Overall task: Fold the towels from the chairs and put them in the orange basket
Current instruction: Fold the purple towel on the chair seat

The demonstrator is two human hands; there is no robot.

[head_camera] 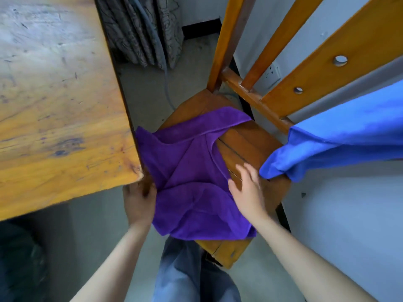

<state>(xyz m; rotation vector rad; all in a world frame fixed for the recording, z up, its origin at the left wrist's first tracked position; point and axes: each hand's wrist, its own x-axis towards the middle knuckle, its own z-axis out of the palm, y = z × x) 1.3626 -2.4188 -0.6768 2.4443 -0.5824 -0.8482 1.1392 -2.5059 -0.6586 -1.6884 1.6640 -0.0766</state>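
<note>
No text, label, brand, number or sign can be read here. The purple towel (192,171), blue towel (338,140), wooden chair (246,144) and table (54,94) show plain surfaces. The wall socket (271,76) is too small to tell.

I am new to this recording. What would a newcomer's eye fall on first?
First the purple towel, crumpled on the chair seat in the middle, with the left hand at its left edge and the right hand, fingers straight, at its right edge. Then the blue towel hanging at the chair back on the right, and the worn wooden table on the left.
</note>
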